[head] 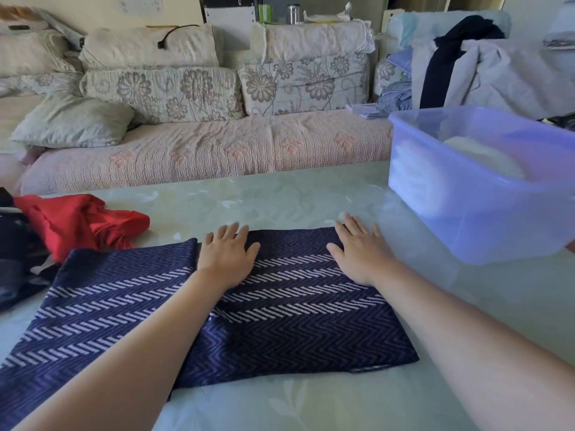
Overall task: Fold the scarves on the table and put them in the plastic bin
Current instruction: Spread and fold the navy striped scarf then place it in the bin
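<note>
A navy scarf (292, 325) with pale zigzag stripes lies flat on the table (311, 194), its right part doubled over the left part. My left hand (225, 259) rests palm down on the fold's far edge, fingers spread. My right hand (362, 253) presses flat near the far right corner of the same scarf. Neither hand grips the cloth. A translucent blue plastic bin (485, 213) stands at the right, with a pale folded cloth (479, 154) inside. A crumpled red scarf (77, 222) lies at the left.
Dark cloth (15, 262) is piled at the table's left edge beside the red scarf. A sofa (202, 150) with floral cushions runs behind the table. Clothes (466, 66) are heaped on a seat behind the bin.
</note>
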`<action>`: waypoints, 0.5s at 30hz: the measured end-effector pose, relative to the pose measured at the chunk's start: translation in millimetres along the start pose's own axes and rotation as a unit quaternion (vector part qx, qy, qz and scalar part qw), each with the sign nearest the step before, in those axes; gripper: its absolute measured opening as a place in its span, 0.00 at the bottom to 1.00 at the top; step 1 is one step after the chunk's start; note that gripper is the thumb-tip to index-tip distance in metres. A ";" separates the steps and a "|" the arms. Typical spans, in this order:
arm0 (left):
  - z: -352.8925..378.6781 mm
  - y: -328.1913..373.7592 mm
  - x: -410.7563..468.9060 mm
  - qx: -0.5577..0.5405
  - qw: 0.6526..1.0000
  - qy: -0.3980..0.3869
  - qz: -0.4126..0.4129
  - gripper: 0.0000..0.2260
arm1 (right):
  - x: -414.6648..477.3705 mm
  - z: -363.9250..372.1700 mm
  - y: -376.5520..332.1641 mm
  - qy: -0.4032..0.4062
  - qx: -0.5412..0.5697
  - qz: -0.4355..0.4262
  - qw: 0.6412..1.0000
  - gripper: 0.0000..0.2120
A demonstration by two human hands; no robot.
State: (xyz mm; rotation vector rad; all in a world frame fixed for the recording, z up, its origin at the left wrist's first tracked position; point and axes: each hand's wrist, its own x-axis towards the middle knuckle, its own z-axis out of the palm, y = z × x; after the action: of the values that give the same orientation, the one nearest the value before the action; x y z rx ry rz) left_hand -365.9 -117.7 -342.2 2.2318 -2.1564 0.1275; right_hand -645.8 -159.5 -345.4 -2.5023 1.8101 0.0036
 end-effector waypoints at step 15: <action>-26.5 46.9 -8.6 0.041 0.995 -0.018 0.092 0.26 | -48.1 -3.4 28.7 0.054 0.009 -0.005 0.998 0.23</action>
State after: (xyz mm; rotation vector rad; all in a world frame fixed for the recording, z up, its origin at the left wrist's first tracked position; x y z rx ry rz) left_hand -413.9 -108.6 -318.0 2.0858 -2.4163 0.1865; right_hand -688.2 -122.9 -341.6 -2.5452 1.8280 -0.1517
